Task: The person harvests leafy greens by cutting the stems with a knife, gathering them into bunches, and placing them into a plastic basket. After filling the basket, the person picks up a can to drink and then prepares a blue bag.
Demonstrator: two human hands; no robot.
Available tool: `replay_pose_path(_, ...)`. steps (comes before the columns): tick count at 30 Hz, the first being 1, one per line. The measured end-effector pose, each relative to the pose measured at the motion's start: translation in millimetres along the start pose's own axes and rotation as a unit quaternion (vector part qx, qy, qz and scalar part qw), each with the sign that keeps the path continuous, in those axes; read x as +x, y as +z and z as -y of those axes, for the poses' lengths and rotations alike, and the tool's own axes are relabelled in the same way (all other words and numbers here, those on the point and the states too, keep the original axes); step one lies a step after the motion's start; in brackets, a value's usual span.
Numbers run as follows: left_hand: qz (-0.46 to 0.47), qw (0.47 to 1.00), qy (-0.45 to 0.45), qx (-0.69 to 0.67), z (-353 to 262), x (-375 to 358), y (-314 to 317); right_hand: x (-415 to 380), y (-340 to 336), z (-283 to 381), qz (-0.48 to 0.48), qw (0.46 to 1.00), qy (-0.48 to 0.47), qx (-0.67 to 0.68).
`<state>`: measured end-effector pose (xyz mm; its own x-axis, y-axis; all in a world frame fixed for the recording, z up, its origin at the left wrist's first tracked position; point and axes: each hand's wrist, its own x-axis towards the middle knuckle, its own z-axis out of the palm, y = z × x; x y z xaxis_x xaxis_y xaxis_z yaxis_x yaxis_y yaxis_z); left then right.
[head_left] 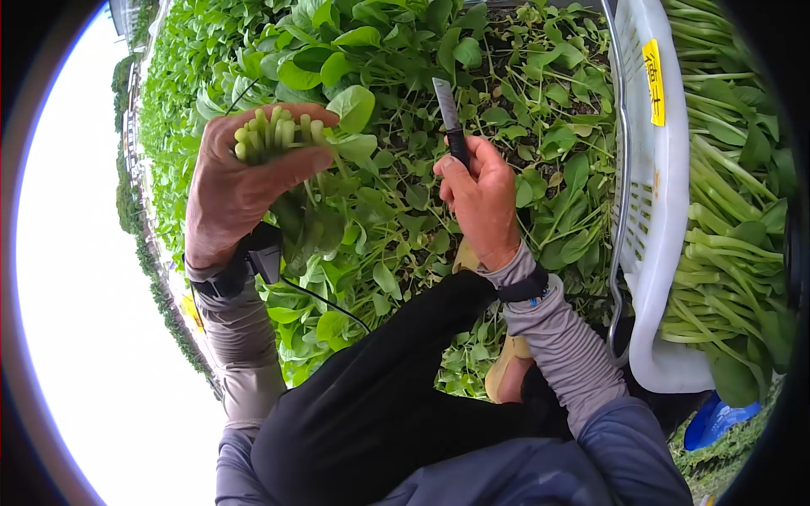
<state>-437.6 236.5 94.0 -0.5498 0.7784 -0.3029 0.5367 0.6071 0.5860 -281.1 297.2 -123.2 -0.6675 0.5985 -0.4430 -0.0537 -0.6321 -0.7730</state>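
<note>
In the head view my left hand (245, 181) is raised at the left, its fingers wrapped round a bunch of leafy green stems (278, 135). The pale cut ends show above the thumb, and the leaves hang down below the palm. My right hand (485, 194), nearer the middle, grips a knife (447, 114) by its dark handle. The blade points up and away from me, apart from the plants in my left hand. Between and beyond both hands grow low leafy greens (405, 194).
A white plastic crate (654, 253) with a yellow label (653, 82) stands at the right, filled with cut greens (717, 253). Along its near side runs a metal rail (623, 169). Taller leafy plants (202, 59) grow at the upper left. Something blue (717, 422) lies at lower right.
</note>
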Motion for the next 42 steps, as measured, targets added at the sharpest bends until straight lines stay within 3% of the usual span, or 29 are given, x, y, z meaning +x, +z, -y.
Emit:
replay_pose_path(4, 0.04, 0.989, -0.01, -0.145, 12, -5, 9, -12, -2, 27, 0.089, 0.992, -0.049, 0.07)
replay_pose_path(6, 0.023, 0.983, -0.006, -0.18, 18, -10, 23, -23, -6, 49, 0.161, 0.974, 0.043, 0.152)
replay_pose_path(10, 0.046, 0.982, -0.005, -0.182, 22, -19, 36, -31, -10, 29, 0.206, 0.936, 0.104, 0.267)
replay_pose_path(14, 0.035, 0.982, -0.022, -0.183, 29, -37, 37, -34, -21, 3, 0.188, 0.953, 0.108, 0.214)
replay_pose_path(16, -0.036, 0.972, -0.028, -0.23, 30, -46, 35, -24, -37, -31, 0.055, 0.995, 0.07, 0.039)
replay_pose_path(17, -0.002, 0.97, 0.027, -0.24, 33, -46, 31, -17, -51, -46, 0.053, 0.995, 0.068, 0.04)
replay_pose_path(18, -0.001, 0.97, 0.028, -0.24, 29, -47, 34, -12, -68, -60, 0.047, 0.986, 0.005, -0.158)
replay_pose_path(19, -0.008, 0.983, 0.028, -0.179, 18, -51, 36, -9, -77, -68, 0.042, 0.934, -0.056, -0.35)
replay_pose_path(20, -0.015, 0.993, 0.027, -0.118, 8, -57, 36, -11, -77, -72, 0.042, 0.934, -0.054, -0.35)
replay_pose_path(21, 0.022, 0.997, -0.044, -0.065, -3, -62, 31, -16, -76, -76, 0.004, 0.957, -0.061, -0.283)
replay_pose_path(22, 0.024, 0.996, -0.05, -0.065, -7, -63, 34, -21, -74, -78, -0.035, 0.974, -0.066, -0.215)
replay_pose_path(24, 0.046, 0.977, -0.006, 0.209, -14, -62, 48, -28, -70, -78, 0.009, 0.973, -0.061, -0.223)
replay_pose_path(26, 0.072, 0.972, -0.007, 0.222, -9, -50, 64, -35, -60, -60, 0.16, 0.969, 0.1, -0.162)
replay_pose_path(28, 0.117, 0.963, -0.017, 0.242, 12, -37, 85, -34, -54, -83, 0.198, 0.959, 0.101, -0.178)
replay_pose_path(30, 0.144, 0.946, 0.062, 0.285, 63, -22, 105, -31, -41, -104, 0.206, 0.95, -0.018, -0.234)
replay_pose_path(31, 0.144, 0.94, 0.041, 0.306, 92, -17, 118, -31, -36, -109, 0.205, 0.948, -0.024, -0.243)
replay_pose_path(33, 0.145, 0.934, 0.022, 0.325, 134, -10, 141, -30, -23, -116, 0.209, 0.948, 0.002, -0.242)
replay_pose_path(35, 0.228, 0.87, -0.054, 0.434, 160, -1, 152, -22, -12, -123, 0.211, 0.937, -0.001, -0.278)
replay_pose_path(36, 0.22, 0.872, -0.056, 0.434, 175, -3, 156, -19, -8, -128, 0.216, 0.935, -0.007, -0.281)
replay_pose_path(38, 0.214, 0.865, -0.002, 0.454, 185, -8, 159, -16, 0, -132, 0.229, 0.925, 0.006, -0.303)
replay_pose_path(42, 0.19, 0.869, 0.021, 0.456, 193, -14, 160, -17, 4, -140, 0.251, 0.922, 0.019, -0.292)
